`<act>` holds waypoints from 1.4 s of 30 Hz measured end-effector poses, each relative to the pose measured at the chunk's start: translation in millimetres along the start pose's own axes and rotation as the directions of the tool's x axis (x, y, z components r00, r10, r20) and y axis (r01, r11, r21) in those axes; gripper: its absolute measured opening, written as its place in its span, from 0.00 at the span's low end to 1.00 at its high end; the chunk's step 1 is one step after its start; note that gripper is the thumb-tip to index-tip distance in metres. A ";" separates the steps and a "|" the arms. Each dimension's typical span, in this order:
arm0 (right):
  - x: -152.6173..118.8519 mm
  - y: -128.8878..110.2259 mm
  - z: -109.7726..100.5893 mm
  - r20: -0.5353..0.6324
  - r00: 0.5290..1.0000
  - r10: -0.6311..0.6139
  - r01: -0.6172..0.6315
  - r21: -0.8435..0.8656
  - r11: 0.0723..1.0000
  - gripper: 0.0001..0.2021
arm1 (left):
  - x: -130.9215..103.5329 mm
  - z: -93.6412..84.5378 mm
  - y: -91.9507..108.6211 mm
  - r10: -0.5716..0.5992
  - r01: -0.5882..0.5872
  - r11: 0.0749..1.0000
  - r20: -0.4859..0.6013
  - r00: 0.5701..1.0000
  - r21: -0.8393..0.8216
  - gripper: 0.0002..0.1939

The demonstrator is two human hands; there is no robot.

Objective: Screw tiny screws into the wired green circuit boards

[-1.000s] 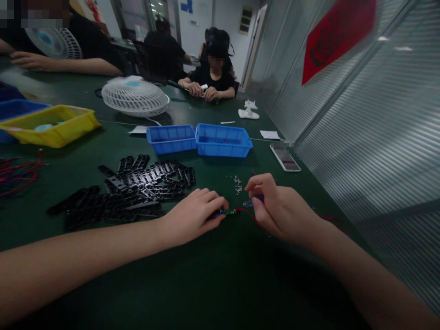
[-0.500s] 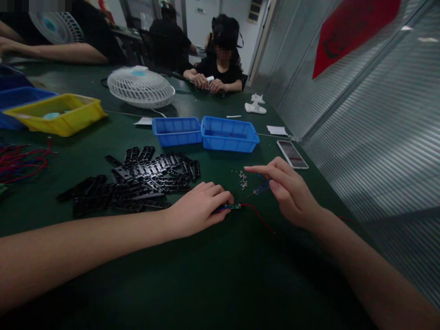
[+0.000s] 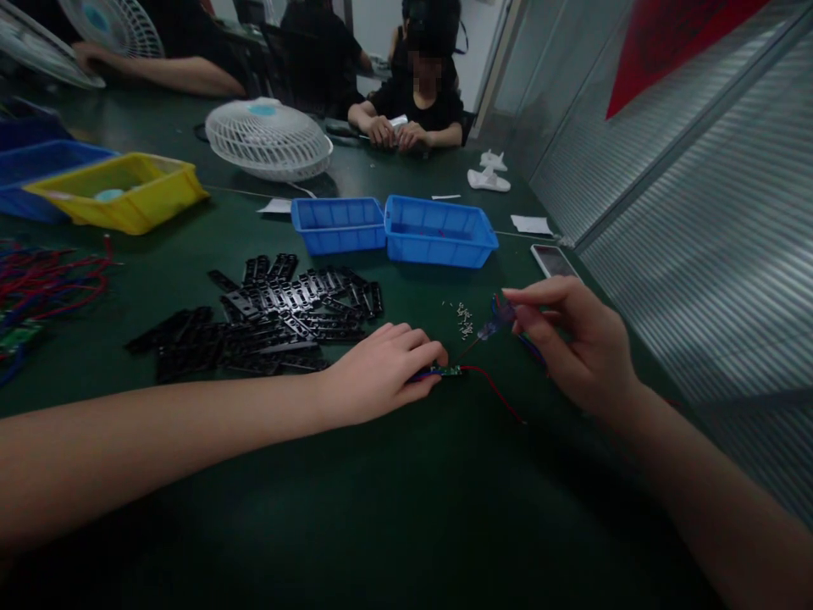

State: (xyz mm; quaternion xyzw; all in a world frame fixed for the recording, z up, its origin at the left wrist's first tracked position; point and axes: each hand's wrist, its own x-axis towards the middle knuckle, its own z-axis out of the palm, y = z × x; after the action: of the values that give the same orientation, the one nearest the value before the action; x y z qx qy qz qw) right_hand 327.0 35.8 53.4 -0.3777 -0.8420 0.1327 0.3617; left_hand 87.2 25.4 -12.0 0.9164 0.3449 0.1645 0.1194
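My left hand (image 3: 397, 364) is closed over a small green circuit board (image 3: 450, 371) on the table, gripping it between thumb and fingers. A blue wire shows at the fingers, and a red wire (image 3: 492, 385) runs from the board's right end. My right hand (image 3: 572, 335) pinches the clear handle of a small screwdriver (image 3: 495, 324), whose thin shaft slants down left towards the board. Whether the tip touches the board I cannot tell. Small loose screws (image 3: 466, 322) lie just beyond the board. Left of them is a heap of black plastic strips (image 3: 285, 313).
Two blue bins (image 3: 438, 246) stand behind the screws. A yellow bin (image 3: 136, 212) and bundled wires (image 3: 57, 280) are at the left. A white fan (image 3: 270, 140) lies farther back, a phone (image 3: 552, 261) at the right. A co-worker (image 3: 412, 119) sits across the table.
My right hand has closed its fingers on the screwdriver's handle and lifted it; earlier its index finger pointed out above the handle. My left hand stays on the board. The view has shifted slightly.
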 end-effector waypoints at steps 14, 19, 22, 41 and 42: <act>3.8 -22.9 -21.1 0.222 0.975 -0.004 0.130 -0.554 0.822 0.15 | -1.1 -0.9 0.1 0.011 -0.011 1.000 -0.020 1.000 -0.001 0.11; 2.4 -25.8 -16.6 0.267 0.955 0.127 0.086 -0.663 0.743 0.23 | -0.9 -0.5 -0.4 0.023 -0.023 1.000 -0.034 0.999 -0.005 0.11; 3.2 -26.5 -16.3 0.313 0.941 0.127 0.078 -0.567 0.820 0.17 | -0.7 -0.5 -0.3 0.012 -0.012 1.000 -0.019 1.000 -0.008 0.10; 0.9 -35.3 -19.6 0.178 0.984 -0.003 0.073 -0.387 0.919 0.14 | -0.4 -0.1 0.3 0.003 -0.003 1.000 0.014 1.000 -0.007 0.10; 0.1 -38.0 -20.4 0.176 0.984 -0.004 0.077 -0.410 0.909 0.14 | -0.3 0.0 0.4 0.002 -0.002 1.000 0.015 1.000 -0.007 0.10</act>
State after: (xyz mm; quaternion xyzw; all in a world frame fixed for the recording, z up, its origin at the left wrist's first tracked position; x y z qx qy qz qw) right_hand 320.9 9.1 86.7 -0.4156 -0.8865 -0.0247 0.2020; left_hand 87.2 24.9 -11.9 0.9175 0.3425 0.1589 0.1249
